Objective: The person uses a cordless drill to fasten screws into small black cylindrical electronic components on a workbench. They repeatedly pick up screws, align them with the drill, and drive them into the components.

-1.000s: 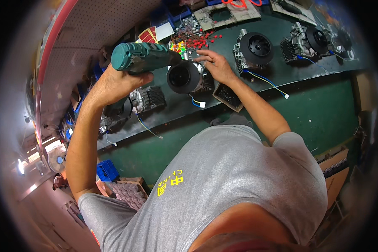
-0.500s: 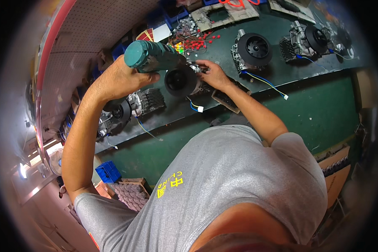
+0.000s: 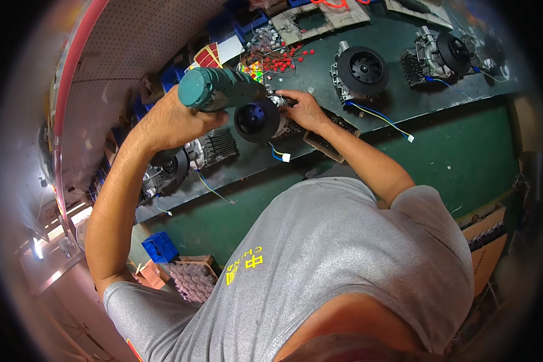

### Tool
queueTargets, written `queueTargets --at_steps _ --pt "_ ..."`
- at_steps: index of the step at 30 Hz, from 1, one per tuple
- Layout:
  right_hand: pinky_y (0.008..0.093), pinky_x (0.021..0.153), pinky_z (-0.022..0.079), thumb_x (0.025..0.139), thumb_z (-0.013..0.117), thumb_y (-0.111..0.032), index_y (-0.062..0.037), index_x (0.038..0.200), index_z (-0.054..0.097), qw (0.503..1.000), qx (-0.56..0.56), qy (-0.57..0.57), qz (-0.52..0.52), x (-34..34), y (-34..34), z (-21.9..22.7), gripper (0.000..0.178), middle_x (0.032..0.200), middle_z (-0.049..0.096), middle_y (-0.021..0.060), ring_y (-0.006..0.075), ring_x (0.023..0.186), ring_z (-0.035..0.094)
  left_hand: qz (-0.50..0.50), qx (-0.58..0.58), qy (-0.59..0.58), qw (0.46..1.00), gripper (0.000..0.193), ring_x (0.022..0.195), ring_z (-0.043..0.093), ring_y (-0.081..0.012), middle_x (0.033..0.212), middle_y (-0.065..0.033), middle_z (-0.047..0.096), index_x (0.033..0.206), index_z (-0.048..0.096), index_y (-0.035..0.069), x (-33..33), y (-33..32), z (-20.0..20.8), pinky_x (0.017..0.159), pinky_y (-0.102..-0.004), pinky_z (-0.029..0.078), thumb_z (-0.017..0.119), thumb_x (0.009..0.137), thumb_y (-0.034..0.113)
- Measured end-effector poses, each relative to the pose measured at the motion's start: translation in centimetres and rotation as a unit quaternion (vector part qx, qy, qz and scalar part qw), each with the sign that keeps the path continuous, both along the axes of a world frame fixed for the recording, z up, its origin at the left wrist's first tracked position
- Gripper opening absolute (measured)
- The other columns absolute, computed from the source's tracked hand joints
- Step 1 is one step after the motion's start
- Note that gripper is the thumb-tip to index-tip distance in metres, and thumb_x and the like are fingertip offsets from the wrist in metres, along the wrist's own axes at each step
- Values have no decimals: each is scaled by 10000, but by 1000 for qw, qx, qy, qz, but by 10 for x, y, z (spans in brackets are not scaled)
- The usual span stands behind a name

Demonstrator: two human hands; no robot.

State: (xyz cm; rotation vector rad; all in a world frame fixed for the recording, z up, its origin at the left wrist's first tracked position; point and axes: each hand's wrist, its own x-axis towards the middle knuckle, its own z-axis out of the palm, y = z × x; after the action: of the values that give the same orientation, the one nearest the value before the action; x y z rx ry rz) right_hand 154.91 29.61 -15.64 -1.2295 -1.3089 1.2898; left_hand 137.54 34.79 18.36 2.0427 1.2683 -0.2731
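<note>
My left hand (image 3: 174, 120) is closed around a teal cordless power driver (image 3: 220, 88), held level above the bench with its nose pointing right. Just below that nose stands a blower unit with a black fan wheel (image 3: 255, 119) and a silver metal housing. My right hand (image 3: 306, 112) grips the housing at its far right side; the fingertips are partly hidden behind it. From the unit, a blue and yellow lead with a white plug (image 3: 285, 158) hangs over the bench edge. The driver's tip is hard to make out against the housing.
More blower units (image 3: 363, 71) stand to the right, and others (image 3: 214, 146) to the left, their leads hanging forward. Behind lie red-capped small parts (image 3: 283, 63), labels (image 3: 207, 57) and a stained board (image 3: 320, 25). An open box (image 3: 335, 136) sits at the bench edge beneath my right forearm.
The driver's body has shifted slightly right and down over the unit. A bluish light now shows on the fan wheel. My right hand stays on the housing.
</note>
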Motion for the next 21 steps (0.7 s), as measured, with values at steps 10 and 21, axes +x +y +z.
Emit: queueTargets --at_steps 10,21 --pt "293 822 537 850 761 -45 -43 1299 651 1000 15 24 9 0 2 -11 462 1242 679 100 124 988 633 25 1 4 1000 359 893 656 -226 964 -118 713 1143 666 25 4 -3 -6 848 -372 538 735 820 166" --pt "322 989 487 777 746 -95 26 1242 661 999 -21 43 -15 3 -5 3 488 1212 692 216 264 1134 667 181 -8 -50 982 266 666 517 -87 685 5 574 953 685 37 0 -18 4 626 -288 440 779 885 277"
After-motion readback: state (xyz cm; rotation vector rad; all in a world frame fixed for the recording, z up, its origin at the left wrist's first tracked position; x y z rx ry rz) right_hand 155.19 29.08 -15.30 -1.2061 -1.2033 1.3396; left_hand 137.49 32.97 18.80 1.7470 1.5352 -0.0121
